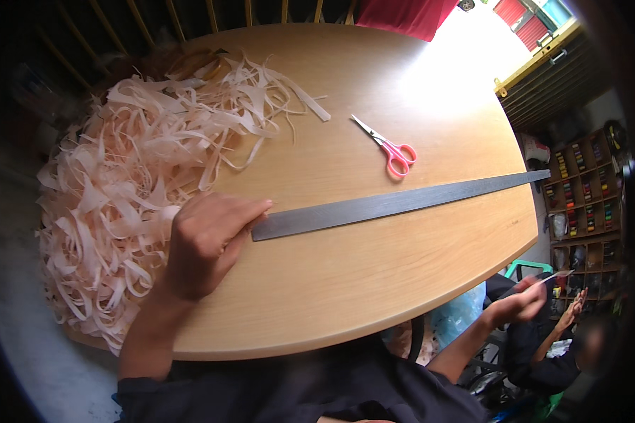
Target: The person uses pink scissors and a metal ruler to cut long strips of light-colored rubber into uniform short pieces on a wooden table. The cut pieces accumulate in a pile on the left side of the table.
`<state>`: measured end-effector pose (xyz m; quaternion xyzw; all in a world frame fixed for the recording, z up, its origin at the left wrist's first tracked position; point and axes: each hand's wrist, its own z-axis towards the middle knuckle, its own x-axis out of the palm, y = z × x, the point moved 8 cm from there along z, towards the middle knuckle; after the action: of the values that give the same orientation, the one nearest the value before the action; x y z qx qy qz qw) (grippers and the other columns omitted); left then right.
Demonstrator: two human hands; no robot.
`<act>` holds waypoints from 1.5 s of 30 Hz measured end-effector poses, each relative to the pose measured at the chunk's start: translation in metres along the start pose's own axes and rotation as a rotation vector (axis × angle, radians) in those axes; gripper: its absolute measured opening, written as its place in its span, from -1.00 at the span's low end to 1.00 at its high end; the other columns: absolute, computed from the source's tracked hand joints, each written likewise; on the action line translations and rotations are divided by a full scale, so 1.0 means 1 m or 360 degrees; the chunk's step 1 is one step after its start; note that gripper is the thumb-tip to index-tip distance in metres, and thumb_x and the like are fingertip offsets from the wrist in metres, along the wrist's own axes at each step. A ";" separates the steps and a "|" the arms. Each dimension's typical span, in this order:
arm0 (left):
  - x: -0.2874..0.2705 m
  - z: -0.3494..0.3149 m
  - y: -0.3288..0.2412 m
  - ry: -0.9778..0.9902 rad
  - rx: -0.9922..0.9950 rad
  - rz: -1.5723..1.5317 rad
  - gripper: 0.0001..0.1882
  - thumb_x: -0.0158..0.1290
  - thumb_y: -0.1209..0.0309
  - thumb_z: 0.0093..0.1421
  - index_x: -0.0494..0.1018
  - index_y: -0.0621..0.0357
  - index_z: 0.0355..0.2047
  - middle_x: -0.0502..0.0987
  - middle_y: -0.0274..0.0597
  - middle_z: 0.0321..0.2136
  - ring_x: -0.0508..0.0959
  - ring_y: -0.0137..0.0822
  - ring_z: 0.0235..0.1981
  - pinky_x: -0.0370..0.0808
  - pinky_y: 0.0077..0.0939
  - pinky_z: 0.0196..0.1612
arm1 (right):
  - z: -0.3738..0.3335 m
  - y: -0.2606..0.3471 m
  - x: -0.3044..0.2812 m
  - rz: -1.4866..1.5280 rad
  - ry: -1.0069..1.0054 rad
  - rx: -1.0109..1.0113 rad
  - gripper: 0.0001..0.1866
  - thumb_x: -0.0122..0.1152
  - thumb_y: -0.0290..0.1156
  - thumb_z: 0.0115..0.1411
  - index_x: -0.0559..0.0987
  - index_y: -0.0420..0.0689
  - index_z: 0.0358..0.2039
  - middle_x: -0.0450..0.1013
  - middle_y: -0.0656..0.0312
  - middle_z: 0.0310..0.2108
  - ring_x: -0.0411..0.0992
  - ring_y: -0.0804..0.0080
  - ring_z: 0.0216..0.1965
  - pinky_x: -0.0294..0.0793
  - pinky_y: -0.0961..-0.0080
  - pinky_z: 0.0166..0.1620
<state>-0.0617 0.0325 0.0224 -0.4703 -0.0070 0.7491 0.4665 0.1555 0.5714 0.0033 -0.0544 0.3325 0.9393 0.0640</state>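
Note:
A long flat metal ruler (395, 204) lies slantwise across the wooden table. At its left end my left hand (208, 243) is closed, with the fingers bent and the index fingertip on the ruler's corner. Out past the table's right edge, my right hand (518, 303) is closed around a thin, pale, narrow piece (557, 276), too small to make out its kind. Beyond the ruler rest small scissors (395, 156) with pink handles, their blades pointing to the far left. A large heap of pale pink fabric strips (120, 197) reaches up to my left hand.
The wooden table (317, 296) has a curved near edge against my body. At right, another person (554, 359) sits near a blue plastic bag (458, 314) and a green stool (529, 266). Farther back stands a shelf (578, 190) of colourful thread spools. Metal bars (212, 14) line the far side.

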 end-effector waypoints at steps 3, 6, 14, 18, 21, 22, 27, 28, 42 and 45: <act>0.002 0.001 -0.002 0.0013 -0.0005 -0.0025 -0.71 0.35 0.63 0.09 0.68 0.18 -0.14 0.69 -0.11 -0.38 0.66 -0.08 -0.35 0.53 -0.23 -0.25 | -0.087 -0.115 -0.044 -0.0315 0.0097 0.0202 -0.73 0.09 -0.40 0.39 0.51 -0.24 -0.46 0.46 0.21 -0.54 0.40 0.38 -0.48 0.44 0.40 -0.32; 0.005 0.000 -0.002 0.0088 -0.0137 -0.0057 -0.70 0.38 0.62 0.08 0.68 0.17 -0.15 0.69 -0.11 -0.40 0.66 -0.10 -0.39 0.53 -0.25 -0.28 | -0.178 -0.220 -0.077 -0.1423 0.1323 0.0395 -0.74 0.28 -0.30 0.22 0.66 -0.28 -0.30 0.64 -0.19 -0.37 0.62 -0.19 -0.23 0.57 0.05 -0.10; 0.005 0.002 -0.008 -0.0061 -0.0013 -0.0019 -0.72 0.39 0.61 0.09 0.68 0.17 -0.16 0.72 -0.10 -0.33 0.69 -0.09 -0.37 0.56 -0.27 -0.29 | -0.203 -0.290 -0.125 -0.2028 0.1824 0.0655 -0.62 0.39 -0.22 0.10 0.68 -0.30 -0.24 0.64 -0.26 -0.16 0.60 -0.32 -0.05 0.60 -0.04 0.04; 0.005 0.001 -0.004 -0.0097 0.0005 -0.0022 -0.73 0.38 0.61 0.11 0.68 0.18 -0.15 0.73 -0.11 -0.23 0.71 -0.10 -0.29 0.57 -0.29 -0.25 | -0.134 -0.248 -0.063 -0.1832 0.1400 0.0477 -0.70 0.30 -0.23 0.18 0.71 -0.21 -0.26 0.63 -0.25 -0.21 0.61 -0.28 -0.09 0.59 -0.06 -0.01; 0.006 0.001 -0.004 -0.0035 0.0061 0.0003 -0.73 0.37 0.59 0.12 0.68 0.17 -0.14 0.73 -0.13 -0.21 0.71 -0.11 -0.26 0.57 -0.29 -0.24 | -0.036 -0.156 -0.027 -0.1111 0.0433 0.0062 -0.79 0.28 -0.31 0.30 0.71 -0.19 -0.26 0.64 -0.10 -0.40 0.64 0.00 -0.41 0.59 0.16 -0.26; 0.005 0.001 -0.004 -0.0023 0.0065 0.0018 -0.73 0.37 0.59 0.13 0.68 0.17 -0.14 0.73 -0.14 -0.21 0.71 -0.11 -0.26 0.57 -0.28 -0.23 | -0.010 -0.125 -0.013 -0.0864 0.0295 -0.0005 -0.84 0.31 -0.38 0.35 0.70 -0.22 -0.23 0.62 0.09 -0.48 0.58 0.36 -0.46 0.57 0.40 -0.33; 0.009 -0.003 -0.005 0.0025 0.0028 -0.0002 -0.73 0.35 0.58 0.13 0.68 0.16 -0.13 0.73 -0.16 -0.22 0.70 -0.10 -0.28 0.56 -0.27 -0.24 | 0.020 0.043 0.077 0.0154 0.0477 -0.0081 -0.82 0.31 -0.43 0.43 0.68 -0.31 -0.15 0.62 0.25 -0.39 0.52 0.62 -0.43 0.52 0.65 -0.35; 0.008 -0.004 -0.005 0.0006 0.0033 -0.0036 -0.73 0.35 0.59 0.14 0.67 0.16 -0.13 0.73 -0.15 -0.23 0.70 -0.09 -0.28 0.56 -0.27 -0.24 | 0.011 0.073 0.095 0.0310 0.0522 0.0016 -0.84 0.31 -0.44 0.43 0.68 -0.30 -0.14 0.64 0.24 -0.36 0.53 0.62 -0.42 0.53 0.64 -0.35; 0.004 -0.001 0.002 -0.0035 -0.0129 -0.0279 -0.66 0.30 0.63 0.16 0.64 0.20 -0.03 0.70 -0.04 -0.17 0.69 0.00 -0.25 0.59 -0.22 -0.21 | -0.187 0.337 0.179 0.1656 0.1550 -0.1216 -0.76 0.39 -0.72 0.03 0.61 -0.24 -0.27 0.59 0.16 -0.47 0.57 0.32 -0.51 0.51 0.47 -0.46; 0.005 -0.001 0.002 0.0011 -0.0168 -0.0283 -0.63 0.28 0.66 0.17 0.63 0.21 0.01 0.70 -0.03 -0.13 0.70 0.00 -0.18 0.62 -0.21 -0.15 | -0.205 0.323 0.187 0.1457 0.1941 -0.1123 -0.76 0.48 -0.63 0.06 0.62 -0.22 -0.26 0.58 0.19 -0.48 0.57 0.37 -0.51 0.51 0.47 -0.46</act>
<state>-0.0632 0.0344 0.0170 -0.4943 -0.0865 0.7018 0.5057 -0.0672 0.2093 0.0174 -0.4291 -0.0151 0.7274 -0.5353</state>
